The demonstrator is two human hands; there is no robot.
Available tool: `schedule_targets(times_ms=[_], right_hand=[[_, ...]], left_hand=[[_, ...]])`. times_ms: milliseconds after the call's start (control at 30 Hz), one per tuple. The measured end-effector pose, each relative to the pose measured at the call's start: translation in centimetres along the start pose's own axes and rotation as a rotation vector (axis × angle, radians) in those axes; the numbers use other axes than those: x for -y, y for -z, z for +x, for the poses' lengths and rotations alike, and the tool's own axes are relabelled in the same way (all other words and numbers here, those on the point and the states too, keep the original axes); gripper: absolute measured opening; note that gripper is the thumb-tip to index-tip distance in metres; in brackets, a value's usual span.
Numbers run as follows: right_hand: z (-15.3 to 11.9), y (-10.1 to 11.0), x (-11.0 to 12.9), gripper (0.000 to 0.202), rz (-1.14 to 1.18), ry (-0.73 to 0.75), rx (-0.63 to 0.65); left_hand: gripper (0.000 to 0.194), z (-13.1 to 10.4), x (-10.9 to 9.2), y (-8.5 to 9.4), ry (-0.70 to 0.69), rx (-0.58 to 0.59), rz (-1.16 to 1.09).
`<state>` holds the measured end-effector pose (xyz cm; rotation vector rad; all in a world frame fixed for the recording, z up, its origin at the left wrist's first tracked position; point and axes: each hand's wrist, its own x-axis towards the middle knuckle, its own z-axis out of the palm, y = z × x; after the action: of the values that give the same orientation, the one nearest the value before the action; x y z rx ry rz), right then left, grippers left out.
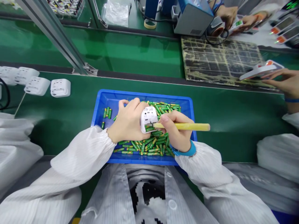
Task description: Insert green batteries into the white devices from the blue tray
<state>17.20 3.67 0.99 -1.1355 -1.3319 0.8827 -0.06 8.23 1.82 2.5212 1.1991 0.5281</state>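
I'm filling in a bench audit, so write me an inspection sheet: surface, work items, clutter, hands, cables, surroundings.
Surface: green bench, bearing a blue tray.
Work items: white device held over the tray; green batteries loose in the tray, many at odd angles.
Clutter: white socket-faced units at the bench's left.
Hands: left hand grips the device; right hand holds a yellow stick, its tip at the device.
Cables: black cable at the left edge.
Surroundings: another person's hand at right, holding a white item.

The white casing (149,115) is partly hidden by the left hand (129,120). Under the right hand (178,137), green cylinders (151,145) are covered.
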Motion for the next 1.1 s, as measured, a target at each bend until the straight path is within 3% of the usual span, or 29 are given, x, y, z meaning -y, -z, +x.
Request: schedule_targets(times_ms=[267,467,533,700,767,900,1000,1100], right_hand=[[0.0,0.0,-0.1,0.035,0.112,-0.026,-0.024],[0.1,0.0,-0.2,0.036,0.006,-0.011,0.025],[0.1,-0.1,0.1,0.037,-0.128,0.092,0.079],[0.0,-0.8,1.4,0.037,-0.592,0.559,0.206],[0.0,-0.7,1.5,0.036,-0.71,0.597,0.168],[0.7,0.3,0.1,0.036,-0.719,0.35,0.019],[1.1,0.9,-0.8,0.041,-0.361,0.078,-0.115],[1.2,0.8,-0.8,0.041,-0.057,-0.063,-0.202]], left_hand=[[0.054,0.0,0.0,0.4,0.024,-0.005,-0.02],[0.056,-0.1,0.2,0.3,0.027,0.031,0.03],[0.055,-0.1,0.3,0.2,0.021,0.036,0.066],[0.048,0.1,0.6,-0.8,0.0,0.035,0.184],[0.047,0.3,0.7,-1.1,-0.005,0.054,0.2],[0.056,0.2,0.7,-0.9,0.018,0.093,0.162],[0.06,0.2,0.8,-0.4,0.043,0.046,0.114],[0.067,0.3,0.9,-0.1,0.066,-0.019,0.035]])
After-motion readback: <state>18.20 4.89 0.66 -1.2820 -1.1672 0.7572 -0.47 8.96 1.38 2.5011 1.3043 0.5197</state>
